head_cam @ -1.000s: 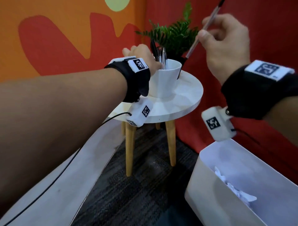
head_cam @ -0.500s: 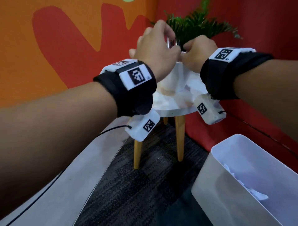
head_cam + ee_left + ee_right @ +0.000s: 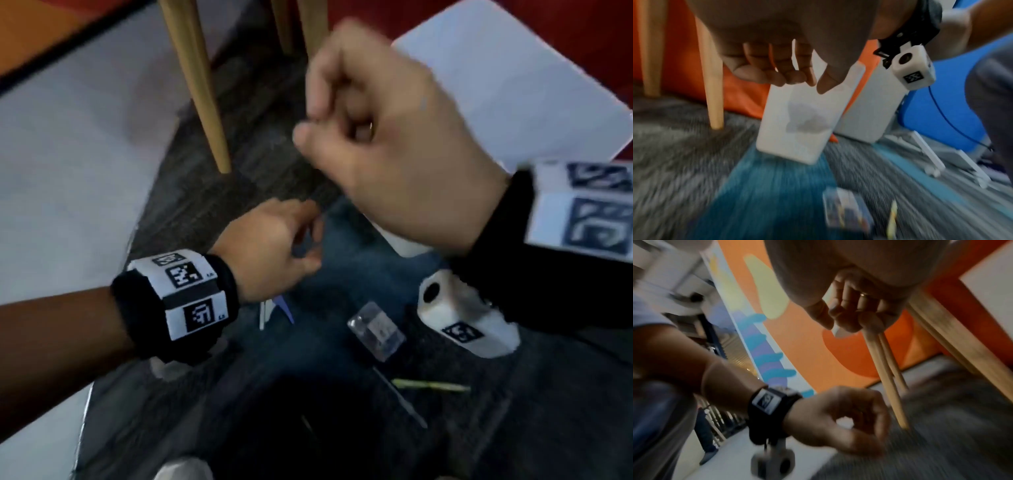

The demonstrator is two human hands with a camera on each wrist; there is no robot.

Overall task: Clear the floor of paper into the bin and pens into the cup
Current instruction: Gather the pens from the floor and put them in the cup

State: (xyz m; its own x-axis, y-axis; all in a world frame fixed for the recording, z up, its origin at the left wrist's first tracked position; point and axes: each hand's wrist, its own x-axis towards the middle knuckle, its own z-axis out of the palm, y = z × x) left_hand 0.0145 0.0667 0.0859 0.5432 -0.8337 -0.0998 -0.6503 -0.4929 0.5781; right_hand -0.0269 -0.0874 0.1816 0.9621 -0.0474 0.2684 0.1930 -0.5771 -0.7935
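Note:
The view looks down at the dark carpet. A yellow-green pen (image 3: 431,385) and a thin grey pen (image 3: 400,397) lie crossed near the bottom right. A blue pen tip (image 3: 284,308) and a white scrap (image 3: 265,313) show beside my left wrist. The white bin (image 3: 513,85) stands at the upper right, and the left wrist view shows its wall (image 3: 797,121) with paper dimly visible through it. My left hand (image 3: 301,240) hovers over the floor, fingers loosely curled, holding nothing. My right hand (image 3: 329,123) is higher, curled into a fist with nothing visible in it. The cup is out of view.
Wooden table legs (image 3: 195,85) stand at the top left. A white panel (image 3: 68,171) runs along the left of the carpet. A small clear plastic box (image 3: 376,330) lies near the pens. The frames are blurred by motion.
Both hands have dropped from the cup on the table to low over the floor. The pen held in the right hand a second ago is gone. The view has tilted down.

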